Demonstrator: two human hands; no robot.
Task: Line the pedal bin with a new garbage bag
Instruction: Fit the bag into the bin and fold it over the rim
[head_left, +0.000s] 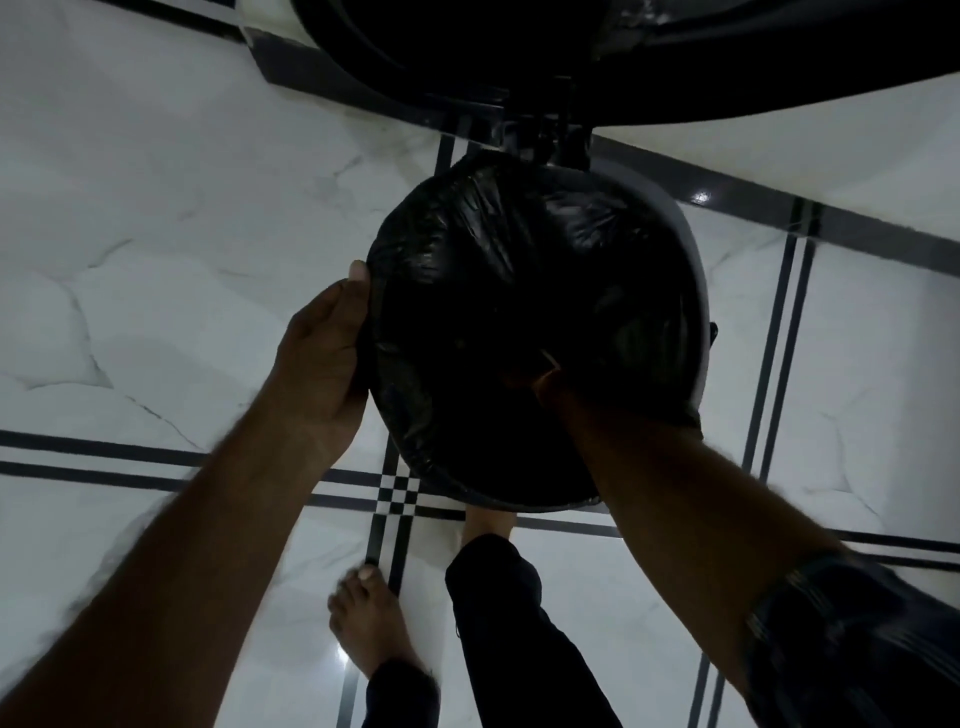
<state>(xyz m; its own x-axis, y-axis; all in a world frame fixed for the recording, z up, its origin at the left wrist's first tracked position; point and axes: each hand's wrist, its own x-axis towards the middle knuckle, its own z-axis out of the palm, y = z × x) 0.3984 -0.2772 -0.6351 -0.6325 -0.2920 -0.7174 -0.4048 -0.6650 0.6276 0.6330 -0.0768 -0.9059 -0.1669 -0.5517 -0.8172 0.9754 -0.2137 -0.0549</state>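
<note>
My left hand (324, 358) cups the outside of the pedal bin (693, 260), thumb pressing the black garbage bag (519, 291) against the rim, while my right hand (535, 376) reaches down inside it, its grip hidden in darkness. The bag covers most of the opening, yet the far-right rim looks bare. I judge that pushing deeper could drag that loose edge in.
</note>
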